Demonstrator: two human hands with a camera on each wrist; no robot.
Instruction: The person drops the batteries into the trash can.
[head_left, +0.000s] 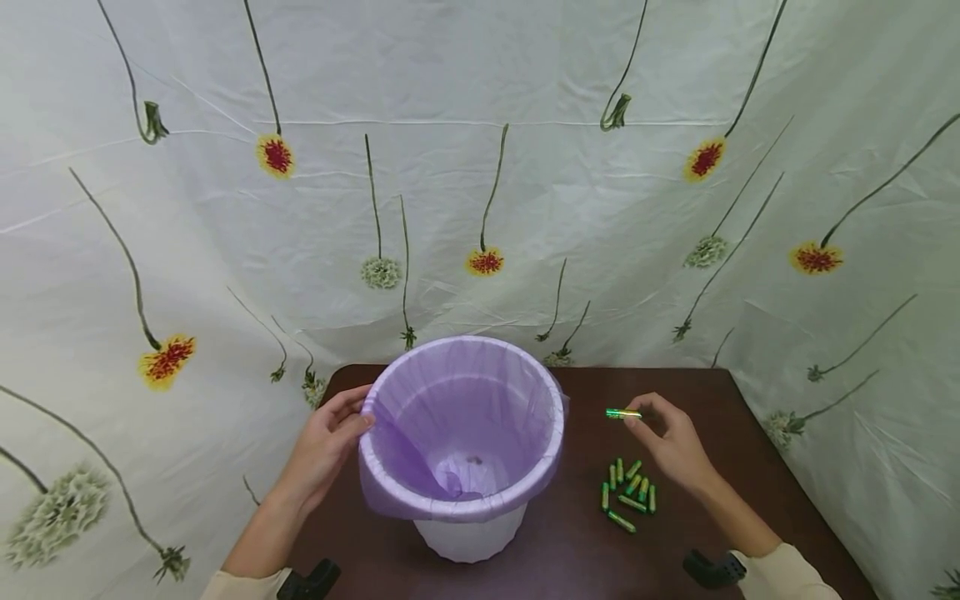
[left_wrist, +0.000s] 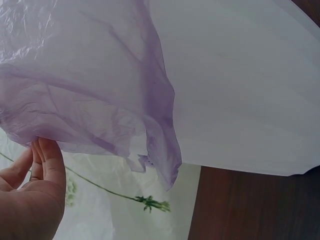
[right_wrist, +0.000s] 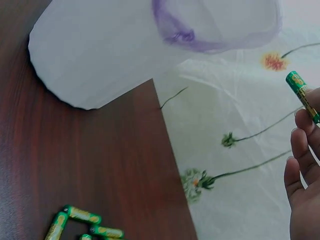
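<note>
A white trash bin, lined with a translucent purple bag, stands upright on the table. The bag folds over the rim and hangs down outside, as the left wrist view shows of the liner. At the bin's left side my left hand holds the rim with thumb and fingers over the liner. To the right of the bin, my right hand pinches a green-and-gold battery above the table. In the right wrist view the battery sits between thumb and fingertips.
Several similar batteries lie loosely grouped on the dark brown table, between the bin and my right forearm. A white cloth printed with flowers hangs behind the table and along its sides.
</note>
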